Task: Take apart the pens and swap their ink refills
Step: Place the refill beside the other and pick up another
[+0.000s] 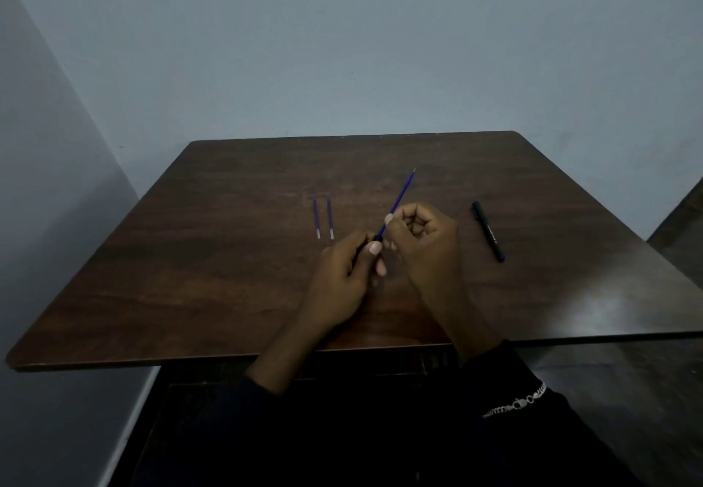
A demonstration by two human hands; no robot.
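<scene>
Over the middle of the dark wooden table, my left hand grips a black pen barrel, mostly hidden in my fingers. A blue ink refill sticks out of the barrel's end, pointing up and to the right with its tip far from me. My right hand pinches this refill just above the barrel. Two more blue refills lie side by side on the table, left of my hands. A whole black pen lies on the table to the right.
A pale blue-grey wall stands right behind the table's far edge. A glare patch shines on the table's right front corner. My dark sleeves and a silver bracelet are near the front edge.
</scene>
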